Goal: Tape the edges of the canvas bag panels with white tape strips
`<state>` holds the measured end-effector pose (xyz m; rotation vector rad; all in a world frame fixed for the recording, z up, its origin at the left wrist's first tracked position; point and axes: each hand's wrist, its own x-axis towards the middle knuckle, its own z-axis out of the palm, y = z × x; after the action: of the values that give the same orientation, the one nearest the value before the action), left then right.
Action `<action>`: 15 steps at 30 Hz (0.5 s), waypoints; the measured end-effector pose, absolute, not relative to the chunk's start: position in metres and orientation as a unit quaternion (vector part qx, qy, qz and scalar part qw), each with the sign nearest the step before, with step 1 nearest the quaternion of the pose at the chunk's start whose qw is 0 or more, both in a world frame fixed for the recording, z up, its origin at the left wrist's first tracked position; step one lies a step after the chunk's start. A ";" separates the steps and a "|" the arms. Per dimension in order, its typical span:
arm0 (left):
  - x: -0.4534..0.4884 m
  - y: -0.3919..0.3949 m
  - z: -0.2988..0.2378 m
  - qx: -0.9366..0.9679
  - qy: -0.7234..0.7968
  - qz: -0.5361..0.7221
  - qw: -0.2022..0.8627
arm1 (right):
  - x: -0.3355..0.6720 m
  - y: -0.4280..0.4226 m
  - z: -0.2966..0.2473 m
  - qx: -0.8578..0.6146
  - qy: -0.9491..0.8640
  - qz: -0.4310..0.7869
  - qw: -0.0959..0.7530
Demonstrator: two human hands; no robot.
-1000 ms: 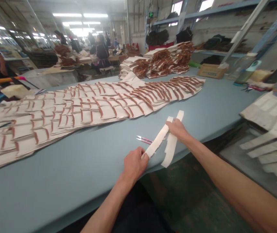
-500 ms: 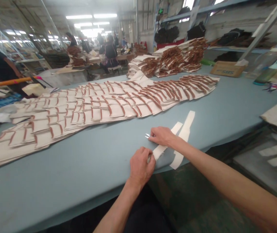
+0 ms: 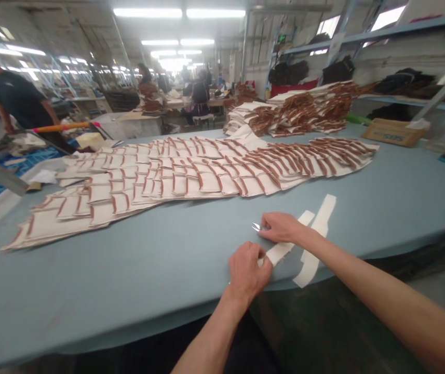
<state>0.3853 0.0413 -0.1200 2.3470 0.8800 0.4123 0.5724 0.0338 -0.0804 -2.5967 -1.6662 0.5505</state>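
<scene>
My left hand (image 3: pixel 249 267) is closed on the near end of a cream fabric strip (image 3: pixel 279 253), close to the table's front edge. Just beyond it, my right hand (image 3: pixel 280 227) is wrapped round small thread snips (image 3: pixel 256 227); their two silver blades stick out to the left, apart at the tips, and the rest is hidden in the fist. The right hand and wrist cover part of the strip. A second cream fabric strip (image 3: pixel 308 267) lies slantwise under my right forearm, its near end at the table edge.
Overlapping rows of cream fabric pieces with brown edges (image 3: pixel 191 179) spread across the blue-grey table (image 3: pixel 160 270). Behind them stand piled cream and brown pieces (image 3: pixel 296 111) and a cardboard box (image 3: pixel 393 132). A person (image 3: pixel 17 98) stands at the far left; others sit farther back.
The view has swung left, so everything sits farther right and slightly lower. Both hands keep nearly the same place by the strips. The person at the left shows more fully.
</scene>
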 end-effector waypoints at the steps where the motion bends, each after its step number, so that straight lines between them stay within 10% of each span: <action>1: 0.385 0.041 -0.120 0.882 0.331 0.155 0.298 | 0.571 0.036 -0.080 -0.826 -0.534 0.182 0.002; 8: 0.382 0.039 -0.122 0.866 0.332 0.160 0.337 | 0.583 0.041 -0.086 -0.805 -0.525 0.259 0.091; 15: 0.382 0.038 -0.115 0.826 0.353 0.148 0.413 | 0.601 0.048 -0.103 -0.814 -0.337 0.277 0.383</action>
<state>0.3825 0.0383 -0.1152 2.0771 0.8884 0.3725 0.6015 0.0479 -0.1029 -2.0753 -0.8595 0.7069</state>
